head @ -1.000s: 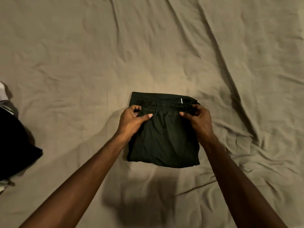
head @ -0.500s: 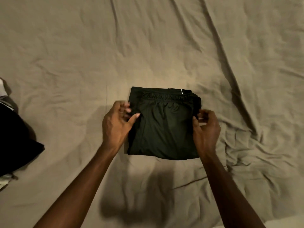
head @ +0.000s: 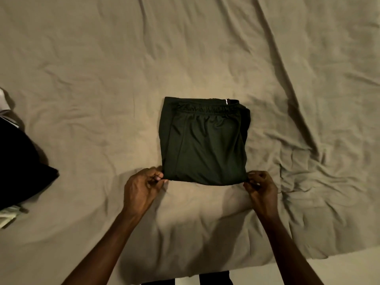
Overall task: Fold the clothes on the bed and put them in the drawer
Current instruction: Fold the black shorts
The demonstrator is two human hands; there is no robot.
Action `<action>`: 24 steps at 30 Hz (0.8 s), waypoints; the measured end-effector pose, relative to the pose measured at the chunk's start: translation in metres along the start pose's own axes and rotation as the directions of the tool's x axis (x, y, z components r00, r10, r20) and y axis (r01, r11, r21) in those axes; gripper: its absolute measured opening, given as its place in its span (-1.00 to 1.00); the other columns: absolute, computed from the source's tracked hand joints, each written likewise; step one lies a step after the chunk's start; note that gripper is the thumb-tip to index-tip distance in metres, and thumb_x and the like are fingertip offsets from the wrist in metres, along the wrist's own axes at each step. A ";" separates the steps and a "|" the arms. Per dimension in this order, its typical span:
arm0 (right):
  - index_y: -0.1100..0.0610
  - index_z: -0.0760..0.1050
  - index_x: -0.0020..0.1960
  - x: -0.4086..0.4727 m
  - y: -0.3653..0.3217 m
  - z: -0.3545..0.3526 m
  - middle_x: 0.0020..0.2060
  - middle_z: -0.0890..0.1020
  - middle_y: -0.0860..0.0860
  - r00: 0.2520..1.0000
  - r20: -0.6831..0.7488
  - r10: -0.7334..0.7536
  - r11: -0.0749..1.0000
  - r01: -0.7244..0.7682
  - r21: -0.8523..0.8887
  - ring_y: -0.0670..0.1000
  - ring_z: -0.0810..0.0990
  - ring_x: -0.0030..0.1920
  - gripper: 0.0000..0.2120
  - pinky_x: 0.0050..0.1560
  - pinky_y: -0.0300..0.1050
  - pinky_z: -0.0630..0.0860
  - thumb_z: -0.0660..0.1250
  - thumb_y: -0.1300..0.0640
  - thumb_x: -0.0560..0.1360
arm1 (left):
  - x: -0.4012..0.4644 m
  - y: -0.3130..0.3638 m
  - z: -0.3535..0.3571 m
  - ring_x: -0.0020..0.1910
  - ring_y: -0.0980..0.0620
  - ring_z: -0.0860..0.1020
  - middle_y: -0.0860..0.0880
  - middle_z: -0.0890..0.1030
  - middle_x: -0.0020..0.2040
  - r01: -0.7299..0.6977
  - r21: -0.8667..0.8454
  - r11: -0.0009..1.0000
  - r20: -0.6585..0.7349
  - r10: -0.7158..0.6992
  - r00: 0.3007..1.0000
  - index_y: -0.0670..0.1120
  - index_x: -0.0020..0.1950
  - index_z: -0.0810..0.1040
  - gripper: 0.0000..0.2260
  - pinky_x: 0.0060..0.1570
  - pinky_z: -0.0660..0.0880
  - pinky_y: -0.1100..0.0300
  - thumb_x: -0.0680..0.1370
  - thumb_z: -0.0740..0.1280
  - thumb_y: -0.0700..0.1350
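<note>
Dark green shorts [head: 203,145] lie folded into a rough square in the middle of the bed, elastic waistband at the far side. My left hand [head: 141,188] pinches the near left corner of the shorts. My right hand [head: 260,187] pinches the near right corner. Both hands have curled fingers at the folded near edge. The drawer is out of view.
The wrinkled tan bed sheet [head: 102,79] covers the whole bed. A pile of black clothing [head: 18,167] lies at the left edge with light fabric [head: 7,218] under it. The bed's near edge [head: 339,251] shows at lower right.
Both hands slid from the waistband down along the sides of the shorts to the near corners, which they now pinch. The view has shifted so the bed's near edge shows.
</note>
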State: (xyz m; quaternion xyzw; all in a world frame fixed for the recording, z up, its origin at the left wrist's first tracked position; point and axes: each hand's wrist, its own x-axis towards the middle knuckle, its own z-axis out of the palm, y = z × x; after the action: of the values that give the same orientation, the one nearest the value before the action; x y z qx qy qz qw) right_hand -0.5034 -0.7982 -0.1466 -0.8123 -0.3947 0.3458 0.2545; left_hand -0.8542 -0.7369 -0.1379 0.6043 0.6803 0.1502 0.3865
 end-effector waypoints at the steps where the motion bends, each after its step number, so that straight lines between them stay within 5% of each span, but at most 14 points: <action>1: 0.15 0.65 0.00 0.002 0.000 -0.004 0.00 0.61 0.03 1.000 -0.001 -0.019 0.999 0.019 -0.043 0.14 0.65 0.01 -0.73 0.03 -0.05 0.61 0.53 0.43 0.39 | 0.000 -0.001 -0.004 -0.17 0.27 0.60 0.17 0.66 -0.15 -0.015 -0.004 1.000 -0.009 0.015 1.000 0.02 -0.01 0.70 -0.83 -0.08 0.52 0.35 0.46 0.53 0.03; 8: 0.17 0.74 -0.04 0.014 0.007 -0.025 -0.09 0.59 0.04 0.958 0.087 -0.272 0.852 0.282 -0.441 0.13 0.59 -0.16 -0.86 -0.21 -0.09 0.48 0.59 0.24 0.41 | 0.013 -0.018 -0.027 -0.19 0.22 0.51 0.21 0.60 -0.14 -0.172 0.163 0.972 0.057 0.164 0.985 0.05 -0.02 0.68 -0.72 -0.15 0.43 0.31 0.46 0.30 0.18; 11: 0.17 0.74 -0.06 0.018 0.013 -0.021 -0.09 0.62 0.06 0.969 0.081 -0.233 0.895 0.246 -0.372 0.14 0.62 -0.13 -0.84 -0.13 -0.11 0.47 0.61 0.29 0.38 | 0.018 -0.026 -0.024 -0.17 0.30 0.56 0.29 0.58 -0.15 -0.147 0.056 0.988 0.081 0.142 0.987 0.15 -0.07 0.61 -0.90 -0.09 0.45 0.42 0.46 0.42 0.11; 15: 0.16 0.71 -0.06 0.013 0.014 -0.019 -0.05 0.63 0.06 0.992 0.055 -0.116 0.986 0.122 -0.118 0.08 0.66 -0.07 -0.74 -0.02 -0.26 0.57 0.55 0.46 0.36 | 0.010 -0.028 -0.014 -0.15 0.08 0.62 0.11 0.64 -0.10 -0.140 0.122 0.983 0.044 0.135 0.990 0.02 -0.02 0.69 -0.81 -0.07 0.45 0.36 0.43 0.59 -0.17; 19: 0.24 0.67 0.06 0.002 0.003 -0.017 0.10 0.58 0.06 0.989 0.148 -0.013 0.981 -0.016 0.194 -0.17 0.64 -0.04 -0.70 0.01 -0.34 0.57 0.49 0.51 0.40 | -0.005 -0.010 -0.003 -0.15 0.16 0.55 0.16 0.59 -0.03 -0.068 0.172 0.983 0.015 0.067 0.998 0.03 0.13 0.64 -0.62 -0.08 0.48 0.30 0.38 0.63 0.06; 24: 0.34 0.59 0.01 0.010 0.007 -0.009 0.00 0.51 0.10 0.985 0.170 -0.037 0.999 0.030 0.039 -0.22 0.56 -0.08 -0.82 -0.05 -0.49 0.45 0.52 0.41 0.45 | -0.001 -0.014 -0.003 -0.14 0.04 0.58 0.08 0.61 -0.06 -0.110 0.143 0.984 -0.045 0.118 0.992 -0.02 0.03 0.66 -0.82 -0.10 0.58 0.10 0.48 0.55 -0.06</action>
State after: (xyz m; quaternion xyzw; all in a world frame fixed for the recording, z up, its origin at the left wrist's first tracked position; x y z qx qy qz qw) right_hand -0.4890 -0.7954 -0.1488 -0.7682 -0.4222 0.4168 0.2405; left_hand -0.8663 -0.7402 -0.1444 0.6638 0.6635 0.1401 0.3155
